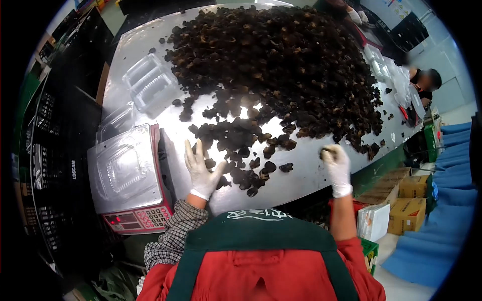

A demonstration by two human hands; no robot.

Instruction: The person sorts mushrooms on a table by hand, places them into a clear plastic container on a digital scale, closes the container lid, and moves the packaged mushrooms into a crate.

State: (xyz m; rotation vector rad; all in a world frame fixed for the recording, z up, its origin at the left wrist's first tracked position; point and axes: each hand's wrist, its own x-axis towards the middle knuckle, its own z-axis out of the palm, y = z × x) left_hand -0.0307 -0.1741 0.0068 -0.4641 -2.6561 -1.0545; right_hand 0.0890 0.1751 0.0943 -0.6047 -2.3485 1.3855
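A large heap of dark wood ear mushrooms (271, 55) covers the far part of the metal table (296, 173). A smaller loose group of the mushroom pieces (226, 135) lies nearer to me. My left hand (203, 170), in a white glove, has its fingers spread beside the left edge of this group, with a few pieces by the thumb. Off to the right, near the table's front edge, my gloved right hand (336, 168) is closed, its fingertips pinching a dark mushroom piece (328, 150).
At left stands a red-and-silver scale (154, 195) with a clear plastic tray (121, 168) on it. More clear trays (150, 83) lie behind it. Black crates (55, 150) stack up at far left. Another person (424, 83) is at the right, near cardboard boxes (405, 215).
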